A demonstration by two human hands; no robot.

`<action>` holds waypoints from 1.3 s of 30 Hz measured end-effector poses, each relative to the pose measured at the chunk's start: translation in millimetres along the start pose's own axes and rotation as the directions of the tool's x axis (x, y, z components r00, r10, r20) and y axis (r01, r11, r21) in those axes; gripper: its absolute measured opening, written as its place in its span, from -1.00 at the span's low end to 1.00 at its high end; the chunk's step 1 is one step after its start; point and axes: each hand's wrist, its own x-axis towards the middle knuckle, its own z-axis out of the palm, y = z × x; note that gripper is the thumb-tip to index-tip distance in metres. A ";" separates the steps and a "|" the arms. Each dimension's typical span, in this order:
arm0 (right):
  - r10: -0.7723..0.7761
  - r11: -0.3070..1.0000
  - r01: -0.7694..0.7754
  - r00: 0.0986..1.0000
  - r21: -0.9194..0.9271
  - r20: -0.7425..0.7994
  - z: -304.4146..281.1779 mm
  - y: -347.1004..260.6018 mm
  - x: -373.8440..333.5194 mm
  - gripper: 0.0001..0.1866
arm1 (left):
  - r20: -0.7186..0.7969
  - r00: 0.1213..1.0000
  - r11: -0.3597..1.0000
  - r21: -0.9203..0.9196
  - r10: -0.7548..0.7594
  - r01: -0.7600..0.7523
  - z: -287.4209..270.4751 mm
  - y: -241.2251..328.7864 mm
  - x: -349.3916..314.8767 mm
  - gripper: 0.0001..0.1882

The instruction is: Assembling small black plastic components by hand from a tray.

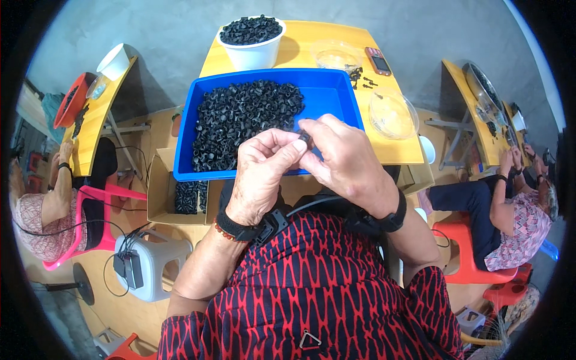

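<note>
You pinch a small black part [306,138] between both hands' fingertips—left hand [261,174], right hand [345,162]—likely light, stiff; hold its sides.

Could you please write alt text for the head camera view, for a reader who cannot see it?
A person's left hand and right hand together pinch a small black part over a blue tray heaped with black ring-shaped parts on a yellow table. Behind it stands a white bucket of similar parts.

I see a small assembly workshop: yellow benches [393,153], tubs [252,51] of black parts [243,114], seated workers [516,216] on plastic stools.
</note>
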 end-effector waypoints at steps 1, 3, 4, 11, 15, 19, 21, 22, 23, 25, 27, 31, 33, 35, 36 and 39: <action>-0.002 1.000 0.002 1.000 0.003 0.002 1.7 1.0 -0.8 -0.65 | 0.004 1.000 1.000 0.019 0.017 -0.017 -1.1 -0.4 -0.1 -0.90; -0.044 0.999 0.044 0.999 -0.018 -0.007 4.6 2.4 -2.2 -0.57 | 0.007 0.999 0.999 0.038 0.034 -0.034 -2.3 -1.1 -0.4 -0.91; -0.044 0.999 0.044 0.999 -0.017 -0.006 6.6 2.8 -3.1 -0.57 | 0.003 0.997 0.995 0.066 0.081 -0.081 -1.9 -1.8 -0.4 -0.92; -0.095 0.994 0.092 0.995 -0.060 -0.038 16.7 3.5 -1.6 -0.52 | -0.061 0.963 0.942 0.233 0.263 -0.242 5.5 -2.6 -4.4 -0.95; -0.131 0.990 0.127 0.990 -0.065 -0.058 18.4 5.4 0.8 -0.53 | -0.080 0.948 0.936 0.207 0.308 -0.286 4.9 -7.0 -3.5 -0.95; -0.100 0.994 0.101 0.995 0.037 -0.028 9.0 6.6 4.7 -0.55 | -0.047 0.943 0.919 0.242 0.330 -0.310 6.8 -5.5 -3.3 -0.95; -0.064 0.993 0.063 0.998 0.103 0.006 6.9 6.4 7.9 -0.57 | -0.041 0.938 0.916 0.236 0.343 -0.325 7.3 -5.4 -3.5 -0.95; -0.064 0.993 0.063 0.998 0.104 0.006 6.1 6.1 8.6 -0.57 | -0.046 0.939 0.918 0.232 0.341 -0.321 6.3 -6.7 -3.5 -0.95; -0.064 0.994 0.062 0.998 0.088 0.025 5.2 6.0 8.9 -0.58 | -0.052 0.940 0.920 0.229 0.338 -0.318 5.7 -7.4 -3.6 -0.96; -0.061 0.996 0.057 0.997 0.073 0.044 5.8 7.1 9.3 -0.58 | -0.061 0.938 0.918 0.236 0.342 -0.320 6.5 -7.1 -3.5 -0.96; -0.128 0.990 0.129 0.992 0.061 -0.017 8.9 7.3 11.0 -0.58 | -0.069 0.935 0.916 0.241 0.347 -0.322 6.7 -6.9 -3.5 -0.96; -0.118 0.991 0.121 0.991 0.059 -0.057 17.5 4.1 8.8 -0.58 | -0.096 0.917 0.907 0.223 0.386 -0.358 6.5 -7.9 -4.7 -0.96; -0.128 0.990 0.134 0.985 0.042 -0.119 20.4 5.2 7.7 -0.58 | -0.095 0.918 0.906 0.229 0.386 -0.357 8.3 -6.0 -4.9 -0.96; -0.118 0.990 0.125 0.988 0.062 -0.094 15.7 6.5 8.8 -0.60 | -0.072 0.920 0.901 0.243 0.386 -0.360 8.3 -4.2 -4.4 -0.97; -0.110 0.990 0.115 0.992 0.081 -0.063 12.4 7.6 9.5 -0.61 | -0.054 0.921 0.897 0.255 0.387 -0.362 8.0 -4.1 -4.1 -0.97; -0.101 0.986 0.094 0.994 0.139 0.044 0.0 10.6 16.6 -0.65 | -0.044 0.913 0.886 0.266 0.405 -0.380 8.0 -4.3 -2.8 -0.97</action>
